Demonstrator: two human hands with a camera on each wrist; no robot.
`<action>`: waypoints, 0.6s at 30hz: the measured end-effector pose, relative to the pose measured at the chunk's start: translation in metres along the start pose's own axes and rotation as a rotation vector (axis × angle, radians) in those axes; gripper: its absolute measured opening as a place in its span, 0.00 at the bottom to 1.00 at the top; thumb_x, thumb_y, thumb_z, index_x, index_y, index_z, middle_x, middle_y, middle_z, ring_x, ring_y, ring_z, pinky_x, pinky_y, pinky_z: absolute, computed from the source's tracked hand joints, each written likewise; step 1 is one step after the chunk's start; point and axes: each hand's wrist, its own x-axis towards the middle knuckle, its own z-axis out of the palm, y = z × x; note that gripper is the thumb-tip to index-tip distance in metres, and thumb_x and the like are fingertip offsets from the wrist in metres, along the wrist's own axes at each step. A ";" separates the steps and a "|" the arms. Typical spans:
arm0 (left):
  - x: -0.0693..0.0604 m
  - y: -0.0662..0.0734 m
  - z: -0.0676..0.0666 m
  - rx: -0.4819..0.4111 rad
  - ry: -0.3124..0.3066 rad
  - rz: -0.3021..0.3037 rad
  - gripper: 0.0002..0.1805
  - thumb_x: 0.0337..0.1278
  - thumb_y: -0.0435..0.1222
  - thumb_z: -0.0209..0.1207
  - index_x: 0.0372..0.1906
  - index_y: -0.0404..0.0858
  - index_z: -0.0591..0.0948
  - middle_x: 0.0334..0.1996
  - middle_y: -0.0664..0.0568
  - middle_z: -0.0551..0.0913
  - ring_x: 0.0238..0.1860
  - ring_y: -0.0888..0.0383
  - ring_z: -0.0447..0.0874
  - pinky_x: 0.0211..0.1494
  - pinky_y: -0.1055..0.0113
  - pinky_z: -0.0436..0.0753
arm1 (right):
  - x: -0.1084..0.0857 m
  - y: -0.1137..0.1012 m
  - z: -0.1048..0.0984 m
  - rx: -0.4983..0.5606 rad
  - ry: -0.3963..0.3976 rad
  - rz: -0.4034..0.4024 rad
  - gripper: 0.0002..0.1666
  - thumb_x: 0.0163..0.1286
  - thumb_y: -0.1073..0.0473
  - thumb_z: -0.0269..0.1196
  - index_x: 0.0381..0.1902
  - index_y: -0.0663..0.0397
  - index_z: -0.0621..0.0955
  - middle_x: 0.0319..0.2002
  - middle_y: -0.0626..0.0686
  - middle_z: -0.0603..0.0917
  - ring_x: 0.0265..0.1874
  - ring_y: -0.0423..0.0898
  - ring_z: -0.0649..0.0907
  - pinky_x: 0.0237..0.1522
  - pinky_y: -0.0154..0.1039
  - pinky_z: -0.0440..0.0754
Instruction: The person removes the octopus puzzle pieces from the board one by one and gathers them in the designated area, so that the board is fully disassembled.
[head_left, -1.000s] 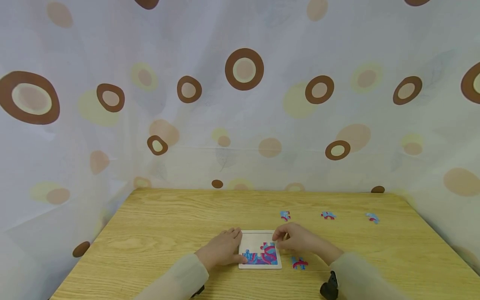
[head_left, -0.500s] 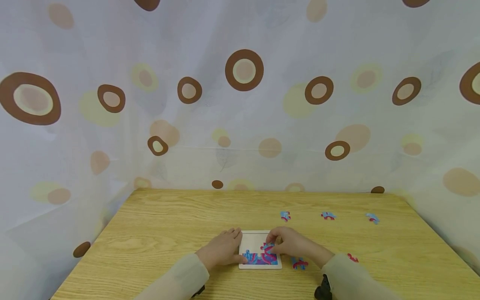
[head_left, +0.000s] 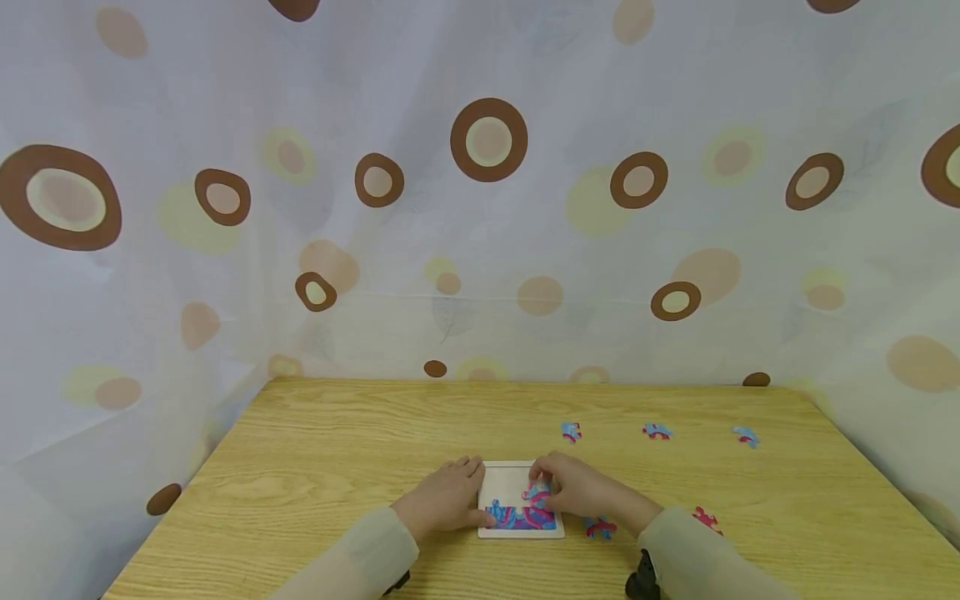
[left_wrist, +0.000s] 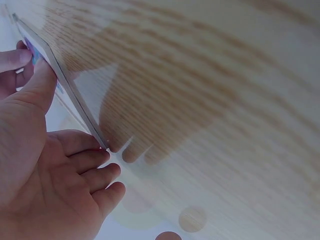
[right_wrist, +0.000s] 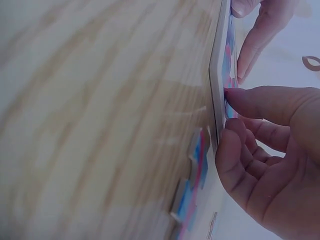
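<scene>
Plainly, the wood-grain table point(head_left: 360, 433) looks smooth, so the white-rimmed puzzle tray point(head_left: 517, 535) on it could slide if sideways pressure from the right outweighs the hold on the left. That hold is light by appearance: the left hand point(head_left: 447, 493) has its thumb laid over the tray's near left part and its relaxed fingers set along the left edge, not clamped round anything. The right sleeve point(head_left: 697, 546) is another likely cause of trouble, since a red jigsaw piece point(head_left: 707, 519) lies right by its edge and could be dragged away. Within the tray, the joined jigsaw section point(head_left: 517, 518) fills the near side, and pushing a misaligned tab down could lift or shift it.

The right hand point(head_left: 581, 483) is over the tray's right side, thumb and fingertips closed together on a blue-and-pink jigsaw piece point(head_left: 537, 487). That piece lies at the very tips, thumb nearer the person and forefinger farther off, partly covered by them, just beyond the joined section; whether its tabs are seated cannot be told. Held so shallowly, it could twist or slip, and the covering fingers may hide a poor fit.
</scene>
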 end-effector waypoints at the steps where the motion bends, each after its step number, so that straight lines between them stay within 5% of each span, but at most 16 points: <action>1: 0.000 0.000 0.000 0.000 0.000 0.000 0.44 0.54 0.59 0.54 0.67 0.31 0.63 0.66 0.43 0.62 0.66 0.49 0.57 0.66 0.60 0.60 | 0.000 -0.001 0.000 -0.001 0.003 -0.001 0.13 0.57 0.72 0.64 0.39 0.59 0.76 0.34 0.52 0.69 0.24 0.43 0.69 0.24 0.33 0.70; 18: -0.002 0.000 -0.001 0.008 -0.008 0.002 0.44 0.54 0.59 0.54 0.67 0.32 0.62 0.66 0.44 0.62 0.66 0.50 0.57 0.66 0.61 0.60 | 0.002 0.002 0.001 -0.015 -0.001 0.050 0.09 0.57 0.69 0.65 0.22 0.58 0.76 0.20 0.45 0.69 0.19 0.41 0.67 0.20 0.32 0.65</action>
